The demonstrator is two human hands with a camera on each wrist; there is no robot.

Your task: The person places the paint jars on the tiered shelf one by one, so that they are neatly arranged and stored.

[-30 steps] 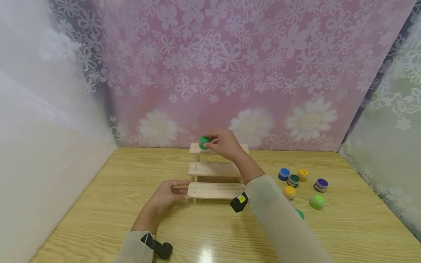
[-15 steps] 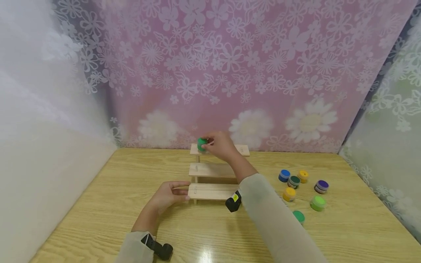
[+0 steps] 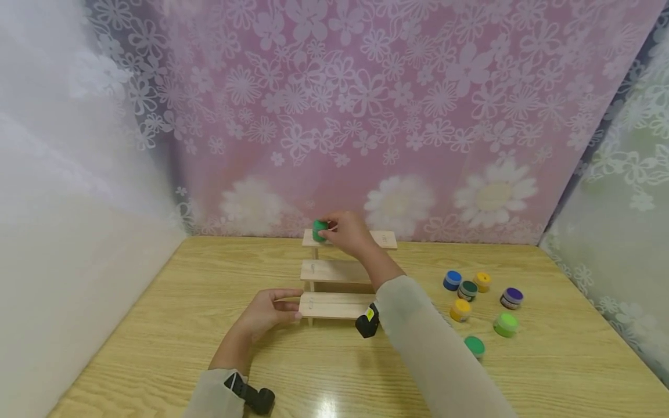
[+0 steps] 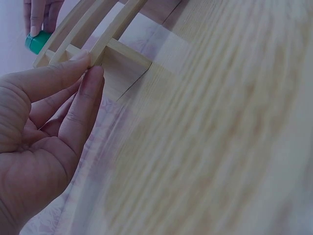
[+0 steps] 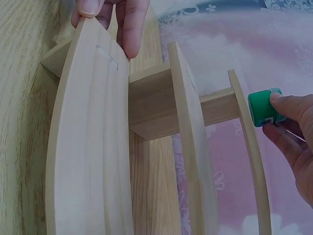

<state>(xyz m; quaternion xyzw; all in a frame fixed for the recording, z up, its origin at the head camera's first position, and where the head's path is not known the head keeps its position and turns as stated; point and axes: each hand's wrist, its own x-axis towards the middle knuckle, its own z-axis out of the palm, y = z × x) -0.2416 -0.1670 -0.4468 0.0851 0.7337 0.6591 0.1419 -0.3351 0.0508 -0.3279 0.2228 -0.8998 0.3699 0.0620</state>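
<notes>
Two pinch grips at wooden stand [image 3: 334, 270]: left hand [image 3: 263, 313], bottom tier [image 3: 337, 306]; right hand [image 3: 351, 233], green jar [image 3: 317, 231] at top. Seven jars [image 3: 461, 310] right of stand.

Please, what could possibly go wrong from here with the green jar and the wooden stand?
The green jar, near the left end of the top shelf, might fall when the right hand lets go. The wooden stand could shift if the left hand, pinching its lowest shelf, pulls.

We see 1 green jar [image 3: 316, 231], upright near the left end of the top tier of a bare, pale wooden 3-tier stand [image 3: 337, 305], upright on the bench [image 3: 157, 331].
</notes>
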